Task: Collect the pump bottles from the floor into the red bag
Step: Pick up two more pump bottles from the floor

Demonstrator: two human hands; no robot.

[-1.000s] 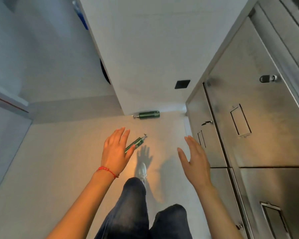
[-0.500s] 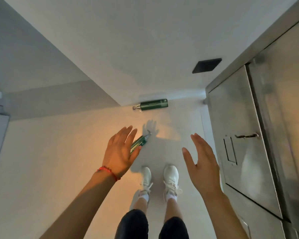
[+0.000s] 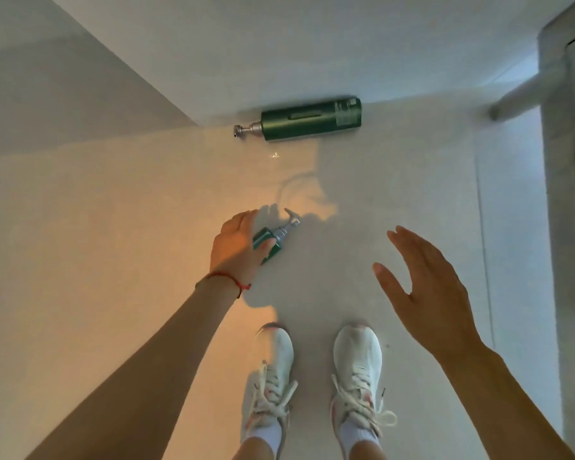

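A small green pump bottle [image 3: 273, 239] lies on the pale floor with its silver nozzle pointing up and right. My left hand [image 3: 236, 245], with a red string at the wrist, is down on it, thumb and fingers wrapped around its body. A larger dark green pump bottle [image 3: 309, 119] lies on its side against the base of the white wall, its pump head pointing left. My right hand [image 3: 429, 287] hovers open above the floor to the right, holding nothing. The red bag is not in view.
My two feet in white sneakers [image 3: 312, 376] stand on the floor just below the hands. A white wall corner [image 3: 196, 122] juts in at the upper left. A metal cabinet edge [image 3: 565, 161] runs down the right side.
I have bent lower, so the floor and both bottles look nearer. My left hand dropped from above the small bottle onto it and closed around it. My right hand stayed open.
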